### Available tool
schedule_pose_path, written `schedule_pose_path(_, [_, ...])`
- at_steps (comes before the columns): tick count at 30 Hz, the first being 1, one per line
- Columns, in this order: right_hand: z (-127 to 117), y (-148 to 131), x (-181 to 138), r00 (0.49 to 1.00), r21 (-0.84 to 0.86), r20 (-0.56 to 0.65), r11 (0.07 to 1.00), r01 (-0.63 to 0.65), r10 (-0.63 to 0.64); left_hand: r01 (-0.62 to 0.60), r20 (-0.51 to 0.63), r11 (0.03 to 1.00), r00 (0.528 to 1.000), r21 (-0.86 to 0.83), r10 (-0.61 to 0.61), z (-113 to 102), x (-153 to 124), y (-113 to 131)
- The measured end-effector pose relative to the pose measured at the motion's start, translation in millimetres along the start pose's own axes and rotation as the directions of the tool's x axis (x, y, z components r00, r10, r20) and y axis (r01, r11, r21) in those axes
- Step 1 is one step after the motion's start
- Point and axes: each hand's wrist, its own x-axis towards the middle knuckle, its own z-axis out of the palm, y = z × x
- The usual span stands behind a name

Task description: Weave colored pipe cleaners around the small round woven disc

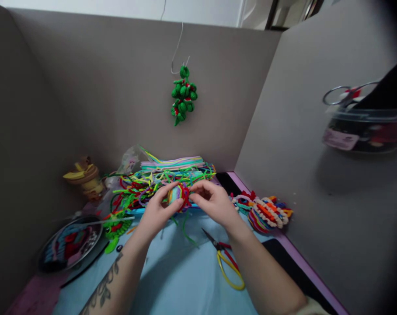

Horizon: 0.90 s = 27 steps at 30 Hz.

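A small rainbow-striped piece of pipe-cleaner craft (pixel 176 194) with a red edge is held up over the near side of the table. My left hand (pixel 157 210) is closed around its left side, thumb at the front. At its red right edge, the fingertips of my right hand (pixel 214 202) are pinched together; what exactly they grip is too small to make out. A green strand (pixel 187 234) lies below the piece. Scissors with yellow and red handles (pixel 226 264) rest on the light blue cloth beside my right forearm.
Loose coloured pipe cleaners (pixel 133 192) are heaped behind my hands. A round metal tin (pixel 70 243) stands at left, near a tan pot (pixel 88 179). Finished-looking striped pieces (pixel 267 214) lie at right. A green ornament (pixel 184 94) hangs ahead; a clear bin (pixel 365 129) is on the right wall.
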Motion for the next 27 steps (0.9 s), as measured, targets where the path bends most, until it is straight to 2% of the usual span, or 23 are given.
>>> schedule_pose_path(5, [2.9,5.1,2.3,0.999,0.035,-0.034,0.999,0.014,-0.013,0.064,0.101,0.992,0.993,-0.109,-0.053,3.0,-1.9,0.7])
schedule_pose_path(14, [1.3,3.7,0.3,0.988,-0.213,-0.082,0.971,0.109,-0.129,0.013,0.100,0.998,0.995,-0.064,-0.007,5.2,-4.3,-3.4])
schedule_pose_path(17, [-1.1,4.7,-0.4,0.988,-0.259,-0.034,0.956,0.135,-0.149,0.017,0.103,0.997,0.995,-0.070,-0.010,6.1,-4.4,-3.2])
schedule_pose_path(21, [-4.5,5.3,0.4,0.991,-0.274,0.075,0.954,0.123,-0.107,0.009,0.107,0.999,0.994,-0.053,-0.003,6.8,-4.4,-3.3])
schedule_pose_path(27, [-6.5,5.3,2.7,0.982,-0.153,0.190,0.988,0.037,-0.007,-0.056,0.142,0.998,0.988,-0.033,0.060,5.9,-4.0,0.7])
